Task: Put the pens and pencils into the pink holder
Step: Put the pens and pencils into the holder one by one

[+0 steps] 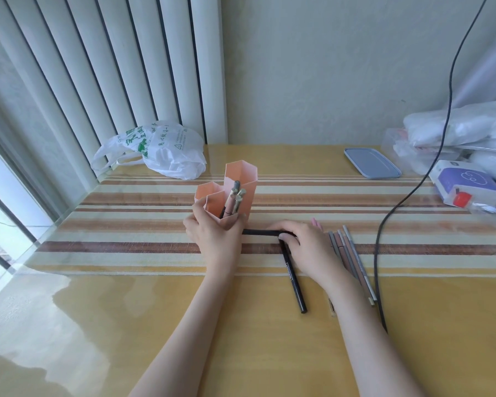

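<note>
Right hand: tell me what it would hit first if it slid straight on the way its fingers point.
The right hand points left along the table, so it would probably meet the left hand gripping the pink holder first.

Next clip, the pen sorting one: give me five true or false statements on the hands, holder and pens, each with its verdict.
1. The left hand grips the pink holder. True.
2. The holder is empty. False: several pens stand in it.
3. The right hand rests on black pens on the table. True.
4. No pens lie right of the right hand. False: a row of grey and brown pencils lies there.
5. The holder lies tipped over. False: it stands upright.
</note>
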Tool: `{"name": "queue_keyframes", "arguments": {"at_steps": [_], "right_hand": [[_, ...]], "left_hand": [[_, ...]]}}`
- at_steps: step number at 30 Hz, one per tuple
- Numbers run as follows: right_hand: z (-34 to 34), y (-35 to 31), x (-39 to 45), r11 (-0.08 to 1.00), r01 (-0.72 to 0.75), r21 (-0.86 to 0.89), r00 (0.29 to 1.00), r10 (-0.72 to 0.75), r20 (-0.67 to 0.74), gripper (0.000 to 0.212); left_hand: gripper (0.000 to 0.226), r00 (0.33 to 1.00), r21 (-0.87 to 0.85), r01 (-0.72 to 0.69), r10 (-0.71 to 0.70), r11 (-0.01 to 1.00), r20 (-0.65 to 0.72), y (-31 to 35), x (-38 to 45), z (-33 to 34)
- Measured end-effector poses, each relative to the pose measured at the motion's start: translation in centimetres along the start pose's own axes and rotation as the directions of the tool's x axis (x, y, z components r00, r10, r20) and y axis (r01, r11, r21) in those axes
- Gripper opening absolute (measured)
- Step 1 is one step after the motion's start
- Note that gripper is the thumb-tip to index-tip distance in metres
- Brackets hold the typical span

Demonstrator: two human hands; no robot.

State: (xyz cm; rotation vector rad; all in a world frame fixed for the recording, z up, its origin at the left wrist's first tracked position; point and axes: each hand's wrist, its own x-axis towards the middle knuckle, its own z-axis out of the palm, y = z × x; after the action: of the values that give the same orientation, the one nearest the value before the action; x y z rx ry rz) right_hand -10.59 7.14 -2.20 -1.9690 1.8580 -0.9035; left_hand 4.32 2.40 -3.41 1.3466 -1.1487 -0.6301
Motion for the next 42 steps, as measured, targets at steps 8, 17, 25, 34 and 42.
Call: {"name": "queue_keyframes", "arguments": {"at_steps": [8, 17, 25, 34, 42], "right_hand": [[0.5, 0.0, 0.4, 0.995, -0.050, 0.086, 0.998, 0.052, -0.026, 0.036], [0.2, -0.2, 0.5, 0.868, -0.117, 0.483, 0.991, 0.136, -0.005, 0.021], [-0.3, -1.7, 0.4, 0.441, -0.144, 0.886, 0.988, 0.107, 0.107, 0.040], [-1.0, -2.0, 0.3, 0.182, -0.132, 0.974, 0.990, 0.068, 0.122, 0.064], [-1.3, -2.1, 0.4, 0.049, -0.108, 0.993, 0.988, 0.115, 0.101, 0.057]], "left_hand": [[0.066, 0.996, -0.069, 0.088, -0.089, 0.994, 0.001, 0.6, -0.2, -0.1], [0.071, 0.999, -0.108, -0.002, 0.007, 0.994, 0.048, 0.6, -0.4, -0.1], [0.067, 0.993, -0.057, -0.064, 0.070, 0.996, 0.099, 0.3, -0.6, 0.3], [0.062, 0.991, -0.053, -0.073, 0.078, 0.996, 0.108, 0.2, -0.6, 0.3], [0.066, 0.991, -0.045, -0.053, 0.058, 0.998, 0.121, 0.3, -0.6, 0.3]]}}
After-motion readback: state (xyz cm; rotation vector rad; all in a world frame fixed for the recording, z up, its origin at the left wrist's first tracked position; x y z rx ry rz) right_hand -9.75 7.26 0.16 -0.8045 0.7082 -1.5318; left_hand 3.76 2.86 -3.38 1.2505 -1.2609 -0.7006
